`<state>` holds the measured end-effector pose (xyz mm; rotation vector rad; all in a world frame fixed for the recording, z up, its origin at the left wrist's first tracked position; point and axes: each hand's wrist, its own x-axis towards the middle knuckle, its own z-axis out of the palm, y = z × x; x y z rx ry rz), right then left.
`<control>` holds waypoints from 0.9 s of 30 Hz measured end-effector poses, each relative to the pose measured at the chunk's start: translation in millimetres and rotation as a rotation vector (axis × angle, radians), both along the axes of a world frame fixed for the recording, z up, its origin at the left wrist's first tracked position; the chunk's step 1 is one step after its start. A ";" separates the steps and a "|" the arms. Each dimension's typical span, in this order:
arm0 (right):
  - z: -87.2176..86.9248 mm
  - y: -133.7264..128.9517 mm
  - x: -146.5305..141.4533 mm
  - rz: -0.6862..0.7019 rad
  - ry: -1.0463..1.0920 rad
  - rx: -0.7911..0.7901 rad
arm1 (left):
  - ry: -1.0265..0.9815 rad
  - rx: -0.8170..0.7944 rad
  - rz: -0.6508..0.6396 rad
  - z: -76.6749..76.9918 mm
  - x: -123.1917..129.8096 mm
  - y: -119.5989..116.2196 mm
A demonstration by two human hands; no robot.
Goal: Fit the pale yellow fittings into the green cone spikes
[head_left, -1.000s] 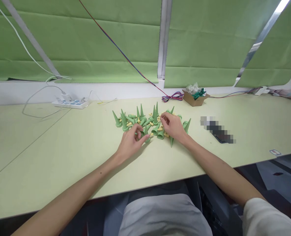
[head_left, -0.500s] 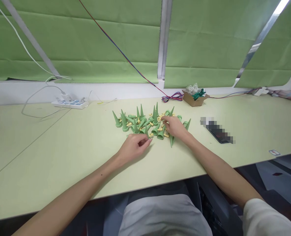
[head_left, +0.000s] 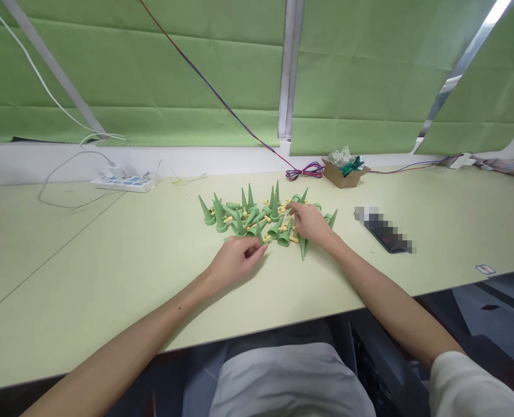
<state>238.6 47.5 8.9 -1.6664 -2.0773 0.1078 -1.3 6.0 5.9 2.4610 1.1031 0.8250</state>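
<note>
Left hand point(head_left: 234, 259) curled at green cone point(head_left: 259, 230), upright, sharply tapering, base hidden

head camera: aimed forward and down, from above the near side of the table point(head_left: 109, 260)
table: close, below
green blinds point(head_left: 187, 75): farther, beyond the table

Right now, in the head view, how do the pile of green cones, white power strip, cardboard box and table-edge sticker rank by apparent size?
1. Pile of green cones
2. White power strip and cardboard box: too alike to rank; strip longer, box taller
3. Table-edge sticker
</note>
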 end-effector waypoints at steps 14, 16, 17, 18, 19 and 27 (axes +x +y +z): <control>-4.0 5.0 1.6 -0.082 -0.071 -0.047 | 0.016 -0.006 0.010 -0.7 0.6 1.0; -3.7 4.9 1.7 -0.080 -0.071 -0.046 | 0.023 -0.008 0.011 -1.4 0.5 1.4; -3.4 4.9 1.5 -0.081 -0.071 -0.049 | 0.026 -0.009 0.010 -1.8 0.4 1.6; -3.2 4.9 1.3 -0.082 -0.071 -0.053 | 0.027 -0.012 0.009 -2.1 0.3 1.7; -2.9 4.8 0.9 -0.083 -0.071 -0.058 | 0.027 -0.013 0.009 -2.3 0.2 1.7; -1.2 3.9 -1.3 -0.094 -0.069 -0.075 | 0.028 -0.017 0.008 -2.2 0.0 1.7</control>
